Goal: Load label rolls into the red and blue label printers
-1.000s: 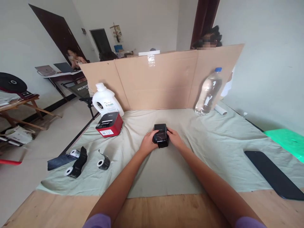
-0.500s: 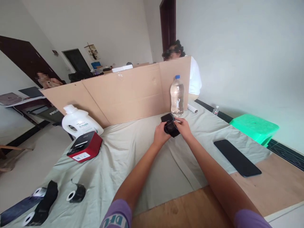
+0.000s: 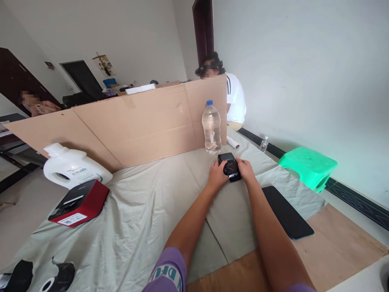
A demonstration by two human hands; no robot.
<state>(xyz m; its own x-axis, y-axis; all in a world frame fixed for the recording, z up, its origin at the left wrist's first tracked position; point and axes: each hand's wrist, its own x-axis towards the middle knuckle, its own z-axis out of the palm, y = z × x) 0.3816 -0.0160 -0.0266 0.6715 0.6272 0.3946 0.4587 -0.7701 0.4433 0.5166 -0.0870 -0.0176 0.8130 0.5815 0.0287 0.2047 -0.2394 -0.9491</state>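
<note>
Between my two hands is a small black boxy device [image 3: 232, 169], with what looks like a raised flap at its far end and a glossy, dark top. My left hand [image 3: 216, 176] grips its left side, thumb on top. My right hand [image 3: 245, 168] holds the right side with bent fingers. The device is over the cloth-covered table [image 3: 170, 202]; I cannot tell whether it rests on it. Just behind it stands a clear bottle with a blue cap [image 3: 212, 129]. To the right of my right forearm lies a black phone-like slab [image 3: 288, 214].
A cardboard panel [image 3: 142, 121] stands along the back; a person [image 3: 235, 97] sits beyond it. At left are a white jug [image 3: 79, 168], a red-and-black machine [image 3: 80, 202] and black rolls [image 3: 65, 275]. A white tube [image 3: 233, 142] and green stool [image 3: 308, 164] are at right.
The view has swung to the right, so most things sit further left in it. My hands have turned the black device, and its dark top now faces me more.
</note>
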